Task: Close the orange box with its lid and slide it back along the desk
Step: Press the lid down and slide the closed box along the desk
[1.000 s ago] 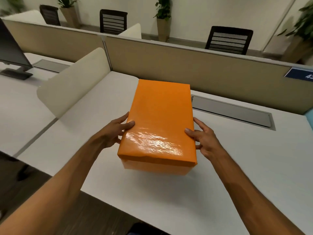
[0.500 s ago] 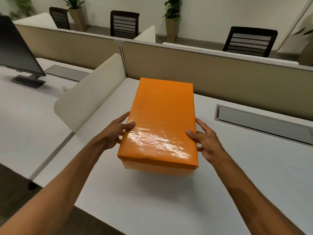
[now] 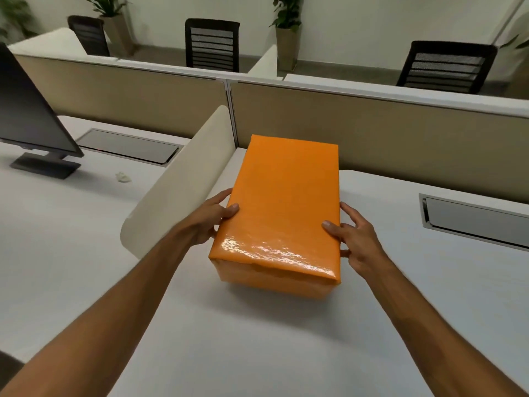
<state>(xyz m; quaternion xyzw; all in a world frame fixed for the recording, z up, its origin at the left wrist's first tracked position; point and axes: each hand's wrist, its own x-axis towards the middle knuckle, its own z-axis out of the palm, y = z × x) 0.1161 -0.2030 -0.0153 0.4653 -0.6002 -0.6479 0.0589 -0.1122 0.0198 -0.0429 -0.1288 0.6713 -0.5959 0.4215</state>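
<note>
The orange box stands on the white desk with its glossy orange lid seated on top, long side pointing away from me. Its far end lies close to the beige partition. My left hand presses against the box's left side, thumb resting on the lid's edge. On the opposite side, my right hand clasps the box, thumb on the lid and fingers spread along the wall. Both hands hold the box near its front half.
A beige partition runs along the back of the desk. A curved cream divider stands just left of the box. A metal cable flap is set in the desk at the right. A monitor stands on the neighbouring desk.
The box, held between both hands, has slid away from me toward the back partition and the cream divider. The view has swung left, so the cable flap now lies far right.
</note>
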